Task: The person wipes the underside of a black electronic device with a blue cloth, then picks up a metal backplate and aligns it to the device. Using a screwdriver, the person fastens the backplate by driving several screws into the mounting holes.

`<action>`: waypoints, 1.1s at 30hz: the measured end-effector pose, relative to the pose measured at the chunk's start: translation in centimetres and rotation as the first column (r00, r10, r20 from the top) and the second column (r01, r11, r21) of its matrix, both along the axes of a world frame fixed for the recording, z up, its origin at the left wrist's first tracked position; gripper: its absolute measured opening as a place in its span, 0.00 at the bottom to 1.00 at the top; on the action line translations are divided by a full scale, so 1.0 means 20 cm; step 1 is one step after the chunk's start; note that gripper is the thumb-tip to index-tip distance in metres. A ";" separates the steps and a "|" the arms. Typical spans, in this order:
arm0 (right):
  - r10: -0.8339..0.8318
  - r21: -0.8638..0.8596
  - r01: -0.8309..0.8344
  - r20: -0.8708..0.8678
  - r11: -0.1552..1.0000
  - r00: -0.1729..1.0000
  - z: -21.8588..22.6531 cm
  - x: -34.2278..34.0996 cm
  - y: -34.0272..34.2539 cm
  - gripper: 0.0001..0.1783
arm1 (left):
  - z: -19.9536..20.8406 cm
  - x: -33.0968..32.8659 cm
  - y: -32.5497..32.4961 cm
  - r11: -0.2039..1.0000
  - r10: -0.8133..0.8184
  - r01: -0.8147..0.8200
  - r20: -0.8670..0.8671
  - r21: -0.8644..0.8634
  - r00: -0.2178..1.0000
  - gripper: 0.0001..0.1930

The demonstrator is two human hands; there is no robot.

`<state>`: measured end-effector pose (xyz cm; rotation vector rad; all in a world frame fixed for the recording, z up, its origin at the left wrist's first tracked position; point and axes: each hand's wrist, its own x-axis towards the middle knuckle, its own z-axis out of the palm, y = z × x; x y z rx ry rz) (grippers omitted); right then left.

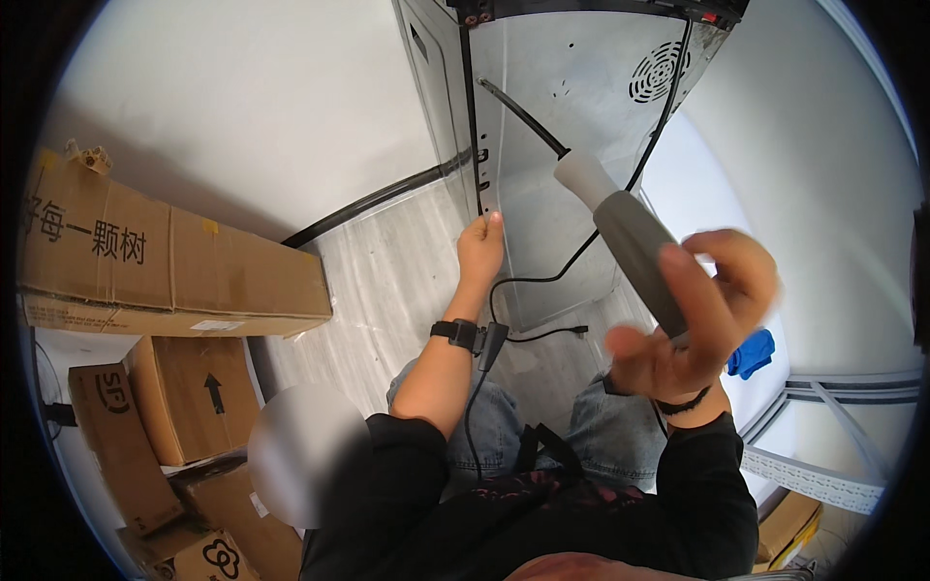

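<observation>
In my right hand (pixel 712 310) is a screwdriver (pixel 635 237) with a thick grey handle, the fingers and thumb round the handle's end. Its dark shaft slants up and left, and the tip lies at the left border of a grey metal cabinet's back panel (pixel 542 194). Lower on that same border is my left hand (pixel 481 250), fingers curled closed and thumb uppermost against the edge. Whatever is inside those fingers is hidden. A black power cord (pixel 542 280) runs down the panel and loops past my left wrist, its plug (pixel 581 331) over the floor.
Cardboard boxes stand on the left, a long one (pixel 184 257) above several smaller ones (pixel 199 397). To the right are a white metal rack (pixel 823 476) and a blue bundle (pixel 752 354). A white wall (pixel 242 87) rises behind. Wood-look floor (pixel 378 281) shows between boxes and cabinet.
</observation>
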<state>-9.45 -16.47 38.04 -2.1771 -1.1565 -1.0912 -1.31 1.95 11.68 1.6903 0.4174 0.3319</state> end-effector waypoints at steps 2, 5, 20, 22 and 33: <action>0.029 0.127 -0.049 0.149 0.991 0.988 -0.04 0.04 0.05 0.24 | 0.00 0.00 0.01 1.000 -0.007 0.008 -0.022 0.018 1.000 0.24; 0.175 -0.008 -0.175 0.115 0.984 0.978 -0.05 0.03 0.04 0.22 | -0.03 0.01 0.02 1.000 0.007 -0.007 0.007 0.001 1.000 0.25; 0.148 -0.003 -0.149 0.143 0.989 0.978 -0.06 0.09 0.01 0.17 | -0.02 -0.02 0.06 0.999 0.048 -0.049 0.021 0.020 0.999 0.24; 0.121 0.055 -0.132 0.163 0.990 0.979 -0.05 0.10 0.01 0.18 | 0.10 -0.06 0.10 0.994 0.098 -0.094 -0.066 0.064 0.993 0.19; 0.168 0.002 -0.171 0.179 0.985 0.969 -0.12 0.12 0.01 0.20 | 1.08 -0.22 0.03 0.359 -0.383 0.722 0.612 -0.592 0.692 0.19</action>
